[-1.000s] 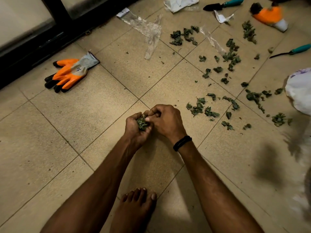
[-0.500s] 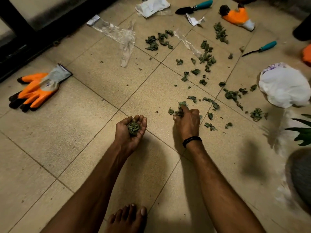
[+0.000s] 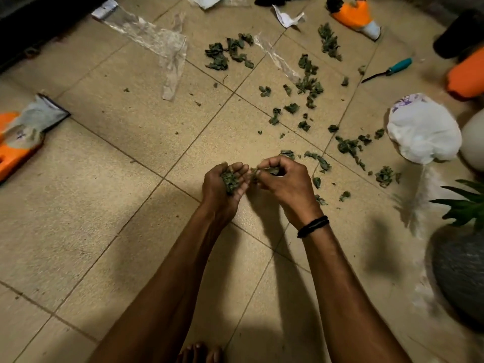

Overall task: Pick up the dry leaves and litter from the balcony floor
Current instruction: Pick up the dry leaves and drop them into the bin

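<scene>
The right grip (image 3: 285, 184), knuckles up and fingers curled, pinches a few dry leaves (image 3: 263, 171) between thumb and fingertips. It is well to the left of the white bag (image 3: 424, 129) and a little nearer the person. The left grip (image 3: 222, 189), farther from the bag, is cupped palm up, fingers bent round a small heap of the same leaves. The two grips almost touch. A black wristband (image 3: 313, 226) circles the right wrist.

Both forearms stretch over a beige tiled balcony floor (image 3: 117, 205). Scattered leaves (image 3: 349, 148) lie between the grips and the bag and beyond the bag's far-left side. A clear plastic strip (image 3: 157, 40) lies farther left among them. A teal-handled tool (image 3: 392, 69) lies just past the bag, an orange glove (image 3: 351, 14) farther on. Another orange-and-grey glove (image 3: 23, 134) lies far to the bag's left, near a dark door frame (image 3: 26, 27). A potted plant (image 3: 466, 205) stands on the bag's near side.
</scene>
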### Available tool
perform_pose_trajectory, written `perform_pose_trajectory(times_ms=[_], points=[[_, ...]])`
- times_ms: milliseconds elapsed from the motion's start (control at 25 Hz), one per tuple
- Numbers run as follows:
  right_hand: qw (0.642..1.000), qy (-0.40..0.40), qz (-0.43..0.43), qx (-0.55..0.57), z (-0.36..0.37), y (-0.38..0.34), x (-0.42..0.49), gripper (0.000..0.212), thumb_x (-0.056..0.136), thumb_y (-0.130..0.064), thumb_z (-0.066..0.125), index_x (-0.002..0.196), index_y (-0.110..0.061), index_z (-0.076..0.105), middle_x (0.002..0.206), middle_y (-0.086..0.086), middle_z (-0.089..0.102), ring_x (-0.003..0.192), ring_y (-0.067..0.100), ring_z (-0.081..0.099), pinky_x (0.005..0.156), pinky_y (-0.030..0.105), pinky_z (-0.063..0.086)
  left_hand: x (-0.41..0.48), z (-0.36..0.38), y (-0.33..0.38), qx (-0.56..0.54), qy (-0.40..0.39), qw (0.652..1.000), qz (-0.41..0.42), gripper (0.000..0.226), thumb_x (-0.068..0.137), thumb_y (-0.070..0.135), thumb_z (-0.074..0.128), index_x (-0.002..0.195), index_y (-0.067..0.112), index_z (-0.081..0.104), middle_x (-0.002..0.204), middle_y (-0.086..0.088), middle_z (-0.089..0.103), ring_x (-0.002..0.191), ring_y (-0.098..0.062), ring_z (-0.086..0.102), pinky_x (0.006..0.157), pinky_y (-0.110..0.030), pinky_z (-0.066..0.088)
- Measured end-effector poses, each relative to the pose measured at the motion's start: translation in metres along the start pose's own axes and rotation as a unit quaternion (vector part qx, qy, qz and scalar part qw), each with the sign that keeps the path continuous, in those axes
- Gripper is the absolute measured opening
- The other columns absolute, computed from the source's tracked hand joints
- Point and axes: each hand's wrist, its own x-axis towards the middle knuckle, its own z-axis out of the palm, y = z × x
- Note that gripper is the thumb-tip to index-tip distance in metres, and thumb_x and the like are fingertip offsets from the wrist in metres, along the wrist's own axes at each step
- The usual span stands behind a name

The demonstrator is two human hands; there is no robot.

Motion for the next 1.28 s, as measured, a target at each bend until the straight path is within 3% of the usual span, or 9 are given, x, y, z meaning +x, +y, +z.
perform_pose_trajectory(times_ms=[240,360,520,640,760,840,920,1080,1280], points=[[0.987,-0.034,-0.065,-0.141,-0.004,-0.018,-0.011,0.027,0.082,-0.026,0.075,0.108,-0.031,0.073,0.106,-0.014,0.072,0.095,0.0,0.064,0.085,0.015,0.048,-0.004,0.039,-0.021,-0.001,-0.038,0.998,-0.047,0.036,0.099,0.021,0.04,0.091,0.004,0.07,0.085,-0.015,0.074,0.075,-0.024,0.074,0.067,-0.03,0.059],[0.991,0.01,-0.083,-0.1,-0.024,-0.01,-0.019,0.029,0.089,-0.027,0.069,0.118,-0.028,0.07,0.115,-0.013,0.07,0.099,-0.002,0.062,0.082,0.002,0.041,-0.002,0.05,-0.027,-0.045,-0.057,0.995,-0.065,0.033,0.098,0.019,0.042,0.102,0.003,0.069,0.096,-0.017,0.073,0.089,-0.027,0.072,0.086,-0.033,0.058],[0.987,0.144,-0.044,0.063,-0.063,0.037,-0.028,0.02,0.091,-0.024,0.066,0.109,-0.02,0.073,0.104,-0.007,0.074,0.089,0.005,0.07,0.085,0.027,0.057,-0.016,0.058,-0.046,-0.092,-0.081,0.988,-0.097,0.036,0.096,0.012,0.043,0.078,-0.004,0.068,0.083,-0.017,0.068,0.082,-0.025,0.067,0.08,-0.031,0.058],[0.972,0.214,0.091,-0.041,-0.078,0.098,-0.019,0.031,0.089,-0.028,0.067,0.118,-0.017,0.068,0.115,0.004,0.07,0.104,0.017,0.065,0.09,0.024,0.049,-0.025,0.056,-0.051,-0.064,-0.076,0.989,-0.105,0.039,0.094,0.01,0.046,0.07,-0.008,0.071,0.084,-0.018,0.068,0.085,-0.026,0.066,0.087,-0.032,0.057],[0.964,0.15,0.176,-0.128,-0.075,0.131,-0.011,0.055,0.088,-0.034,0.068,0.135,-0.015,0.048,0.137,0.018,0.043,0.121,0.033,0.048,0.094,0.03,0.043,-0.029,0.053,-0.046,-0.041,-0.071,0.992,-0.093,0.044,0.095,0.012,0.045,0.067,-0.008,0.072,0.082,-0.018,0.069,0.08,-0.027,0.068,0.087,-0.03,0.057],[0.97,0.124,0.154,-0.141,-0.071,0.129,-0.001,0.064,0.09,-0.028,0.067,0.145,-0.017,0.037,0.145,0.018,0.026,0.131,0.035,0.035,0.109,0.034,0.035,-0.028,0.046,-0.041,-0.04,-0.062,0.994,-0.083,0.045,0.095,0.013,0.044,0.066,-0.007,0.072,0.08,-0.017,0.069,0.079,-0.026,0.068,0.086,-0.029,0.057],[0.977,0.096,0.108,-0.158,-0.065,0.118,0.012,0.059,0.091,-0.018,0.065,0.145,-0.018,0.04,0.14,0.015,0.029,0.129,0.032,0.036,0.111,0.033,0.033,-0.026,0.037,-0.034,-0.047,-0.052,0.995,-0.076,0.041,0.095,0.013,0.045,0.07,-0.005,0.072,0.082,-0.016,0.069,0.083,-0.025,0.067,0.086,-0.029,0.057],[0.971,0.096,0.022,-0.219,-0.05,0.106,0.029,0.033,0.088,0.002,0.052,0.115,-0.012,0.065,0.121,0.013,0.05,0.11,0.031,0.052,0.094,0.03,0.045,-0.019,0.023,-0.014,-0.063,-0.036,0.996,-0.052,0.039,0.095,0.013,0.045,0.072,-0.004,0.071,0.084,-0.015,0.068,0.086,-0.025,0.066,0.079,-0.031,0.06],[0.963,0.14,0.027,-0.227,-0.043,0.099,0.027,0.027,0.087,-0.002,0.053,0.11,-0.01,0.065,0.118,0.015,0.056,0.107,0.031,0.055,0.088,0.03,0.045,-0.016,0.018,0.003,-0.069,-0.028,0.997,-0.012,0.034,0.095,0.013,0.045,0.077,-0.002,0.069,0.083,-0.015,0.068,0.085,-0.025,0.066,0.08,-0.031,0.059]])
